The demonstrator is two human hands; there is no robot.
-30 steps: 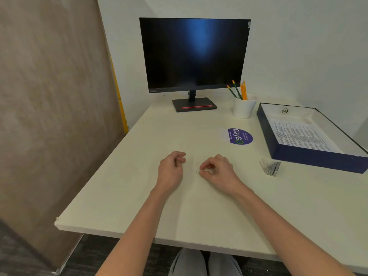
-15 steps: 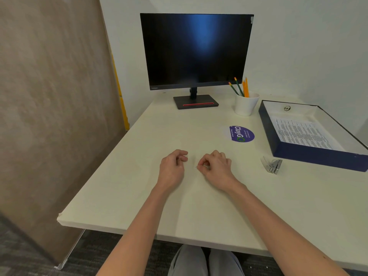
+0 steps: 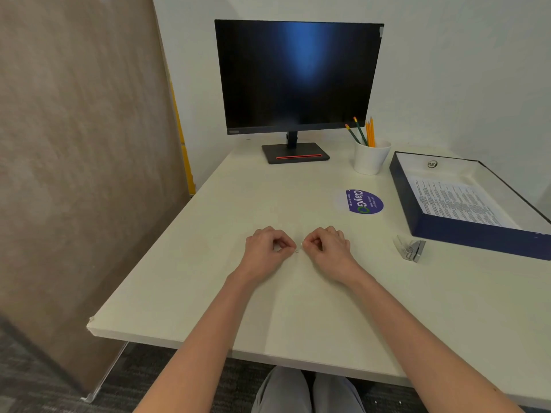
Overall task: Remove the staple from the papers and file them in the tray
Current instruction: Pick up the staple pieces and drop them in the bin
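At mid-bench (image 3: 298, 308), the left hand (image 3: 265, 251) and right hand (image 3: 329, 248) pinch a tiny pale staple (image 3: 298, 250) between them, each grip clamped on it; printed papers (image 3: 456, 204) lie in the navy rectangular tray (image 3: 477, 236) at right.

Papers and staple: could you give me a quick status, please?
Both hands pinched around a tiny staple. Papers in tray. Staple remover idle.

Soft, even indoor light — faint shadows lie under the forearms on the pale worktop (image 3: 208, 234). A blue glare streaks the dark monitor (image 3: 298, 76). Wide-angle bending and blur mar the left edge.
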